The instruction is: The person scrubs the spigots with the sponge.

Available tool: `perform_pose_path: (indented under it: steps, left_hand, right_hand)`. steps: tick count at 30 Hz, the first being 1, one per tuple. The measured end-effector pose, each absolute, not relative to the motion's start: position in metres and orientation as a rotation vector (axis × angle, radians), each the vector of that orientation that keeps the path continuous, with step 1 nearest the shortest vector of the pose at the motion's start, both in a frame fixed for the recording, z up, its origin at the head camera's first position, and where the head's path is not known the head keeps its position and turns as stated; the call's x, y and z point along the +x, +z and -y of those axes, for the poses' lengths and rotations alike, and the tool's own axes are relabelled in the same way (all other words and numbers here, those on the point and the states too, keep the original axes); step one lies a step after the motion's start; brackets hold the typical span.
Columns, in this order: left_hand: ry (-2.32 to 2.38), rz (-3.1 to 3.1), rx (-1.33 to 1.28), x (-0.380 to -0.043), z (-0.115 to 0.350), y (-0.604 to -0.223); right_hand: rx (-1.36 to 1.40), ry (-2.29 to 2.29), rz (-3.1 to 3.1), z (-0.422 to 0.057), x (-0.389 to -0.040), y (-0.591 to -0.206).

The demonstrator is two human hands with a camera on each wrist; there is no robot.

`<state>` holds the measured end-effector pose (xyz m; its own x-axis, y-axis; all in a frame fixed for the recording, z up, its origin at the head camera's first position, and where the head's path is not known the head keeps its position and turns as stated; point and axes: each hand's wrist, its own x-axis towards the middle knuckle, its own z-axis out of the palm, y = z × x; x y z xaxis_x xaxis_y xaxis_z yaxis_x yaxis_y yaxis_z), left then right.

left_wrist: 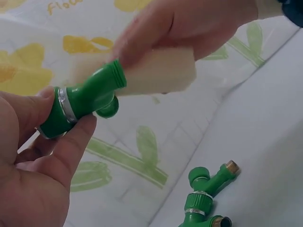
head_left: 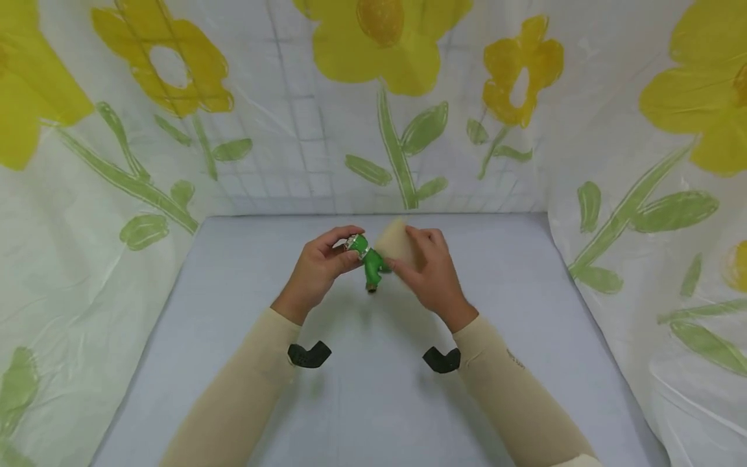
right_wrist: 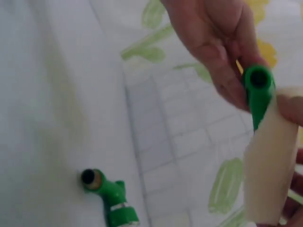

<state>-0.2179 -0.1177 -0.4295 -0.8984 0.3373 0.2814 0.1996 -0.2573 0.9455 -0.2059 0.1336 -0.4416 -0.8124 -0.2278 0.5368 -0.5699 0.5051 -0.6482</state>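
Observation:
My left hand point(head_left: 320, 264) grips a green Y-shaped hose fitting point(left_wrist: 90, 94) by the end beside its silver ring. One branch has a threaded rim, and its round opening shows in the right wrist view. In my right hand point(head_left: 430, 269) is a thick cream sponge point(right_wrist: 270, 161), held between thumb and fingers. The sponge is right beside the fitting's free end and overlaps it in both wrist views; whether they touch I cannot tell. A second green fitting point(left_wrist: 199, 201), with silver bands and brass-coloured ends, lies on the table below the hands.
A pale cloth-covered table point(head_left: 373, 402) lies under both forearms. White sheets with painted yellow flowers point(head_left: 379, 39) hang at the back and both sides. A dark wrist mount point(head_left: 309, 355) sticks out from each cream sleeve.

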Motion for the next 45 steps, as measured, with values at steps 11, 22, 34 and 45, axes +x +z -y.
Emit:
perform_pose_path:
  steps: [11, 22, 34, 45]
  left_hand:
    - [2.352, -1.799, 0.678, -0.217, 0.117, -0.43]
    - [2.433, -1.736, 0.63, -0.216, 0.117, -0.431]
    - [2.422, -1.762, 0.635, -0.219, 0.119, -0.433]
    - [2.43, -1.709, 0.634, -0.222, 0.12, -0.428]
  right_hand:
    - [0.633, 1.145, 2.327, -0.133, -0.2, -0.442]
    - [1.022, 1.147, 2.305, -0.128, -0.189, -0.435]
    - [0.978, 1.153, 2.343, -0.13, -0.191, -0.442]
    - [0.577, 1.245, 2.344, -0.135, -0.205, -0.449]
